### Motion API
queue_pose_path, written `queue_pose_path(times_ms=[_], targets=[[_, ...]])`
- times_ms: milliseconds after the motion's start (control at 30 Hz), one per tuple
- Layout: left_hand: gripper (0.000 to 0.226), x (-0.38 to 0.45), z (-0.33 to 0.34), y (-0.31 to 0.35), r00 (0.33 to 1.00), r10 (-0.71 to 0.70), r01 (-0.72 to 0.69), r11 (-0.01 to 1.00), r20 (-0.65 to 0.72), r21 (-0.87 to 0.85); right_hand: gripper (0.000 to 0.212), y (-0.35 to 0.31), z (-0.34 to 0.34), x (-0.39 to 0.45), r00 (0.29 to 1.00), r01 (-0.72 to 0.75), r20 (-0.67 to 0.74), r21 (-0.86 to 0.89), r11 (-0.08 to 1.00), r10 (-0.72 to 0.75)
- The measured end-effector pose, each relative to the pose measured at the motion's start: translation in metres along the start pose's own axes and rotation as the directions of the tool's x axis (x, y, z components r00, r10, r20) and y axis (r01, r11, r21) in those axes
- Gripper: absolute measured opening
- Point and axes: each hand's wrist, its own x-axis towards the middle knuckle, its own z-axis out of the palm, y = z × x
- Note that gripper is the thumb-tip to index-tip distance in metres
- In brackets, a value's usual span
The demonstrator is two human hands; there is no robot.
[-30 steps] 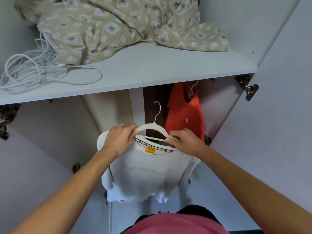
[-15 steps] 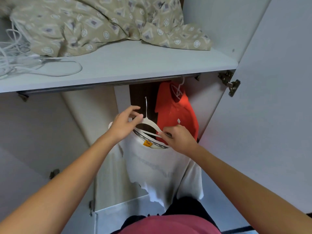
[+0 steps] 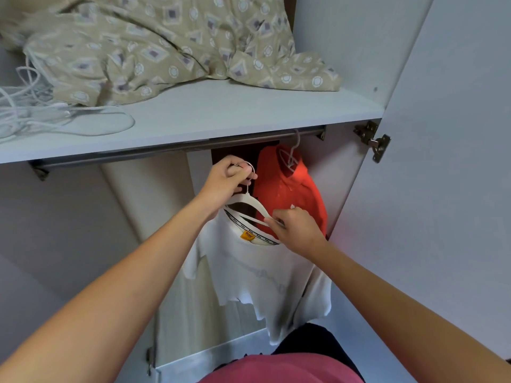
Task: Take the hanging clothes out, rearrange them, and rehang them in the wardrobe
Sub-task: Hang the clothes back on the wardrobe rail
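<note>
Pale grey wardrobe panels point(image 3: 456, 189) frame the scene, with a beige patterned quilt point(image 3: 154, 48) and a coil of white cord point(image 3: 41, 114) lying on the upper shelf point(image 3: 221, 117) above a metal hanging rail point(image 3: 166, 150). Below that rail, a white T-shirt with a yellow neck label point(image 3: 262, 275) is held up on a white plastic hanger point(image 3: 249, 200). The left hand point(image 3: 229, 183) is seen curled around the hanger's metal hook point(image 3: 250, 168), whereas half a second earlier its fingers were only touching the hanger's shoulder; the hook has thus been taken up and raised closer to the rail, though it is not yet over it. The right hand point(image 3: 296, 230) is pinched on the hanger's right arm near the collar, as it was before, steadying the garment. An orange polo shirt point(image 3: 293, 194) is already hung on its own white hanger at the right end of the rail, just behind the white shirt. The shift of grip is judged to mark the start of rehanging: the shirt appears settled on the hanger, and what remains is for the hook to be lifted over the rail to the left of the orange shirt. Care is likely needed so the hook clears the shelf edge.
</note>
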Motion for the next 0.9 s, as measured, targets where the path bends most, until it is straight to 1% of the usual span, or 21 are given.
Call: queue_pose_path(times_ms=[100,200,267,333,400,467,500,567,600,667,733,900], targets=[[0.016,0.007,0.008,0.001,1.0,-0.003,0.004,1.0,-0.028,0.009,0.046,0.001,0.002,0.004,0.999,-0.023,-0.027,-0.015,1.0,0.022],[0.012,0.016,0.016,0.002,0.999,-0.007,0.008,1.0,-0.042,0.02,0.046,0.001,0.003,0.007,0.999,-0.029,-0.035,-0.033,0.999,0.028],[0.018,0.021,0.021,0.003,0.999,-0.026,0.026,0.999,-0.036,0.02,0.046,0.001,0.004,0.007,0.999,-0.027,-0.036,-0.027,0.999,0.026],[0.021,0.024,0.026,0.002,0.999,-0.044,0.044,0.999,-0.031,-0.015,0.045,0.002,0.006,0.006,0.999,-0.026,-0.035,-0.015,1.0,0.025],[0.017,0.026,0.031,0.001,0.998,-0.051,0.049,0.997,-0.033,-0.061,0.044,0.004,0.006,0.006,0.999,-0.032,-0.032,-0.01,0.999,0.031],[0.006,0.029,0.035,0.0,0.999,-0.041,0.038,0.996,-0.035,-0.077,0.044,0.007,0.005,0.005,0.998,-0.052,-0.031,-0.003,0.999,0.052],[0.007,0.031,0.038,0.0,0.999,-0.032,0.029,0.997,-0.039,-0.076,0.044,0.008,0.004,0.004,0.997,-0.064,-0.033,-0.002,0.998,0.064],[0.02,0.035,0.042,0.001,0.999,0.0,-0.002,0.999,-0.051,-0.044,0.045,0.012,0.003,0.003,0.995,-0.087,-0.048,-0.008,0.996,0.087],[0.023,0.036,0.044,0.002,0.998,0.022,-0.023,1.0,-0.063,-0.01,0.046,0.014,0.003,0.003,0.994,-0.095,-0.053,-0.012,0.995,0.094],[0.019,0.038,0.047,0.002,0.995,0.055,-0.052,0.998,-0.083,0.039,0.047,0.017,0.003,0.003,0.993,-0.108,-0.059,-0.026,0.994,0.106],[0.015,0.039,0.049,0.001,0.994,0.055,-0.05,0.998,-0.095,0.049,0.049,0.02,0.004,0.002,0.992,-0.119,-0.055,-0.043,0.992,0.117],[0.02,0.042,0.055,0.0,0.988,0.054,-0.046,0.997,-0.144,0.057,0.046,0.026,0.005,0.002,0.989,-0.141,-0.058,-0.045,0.989,0.138]])
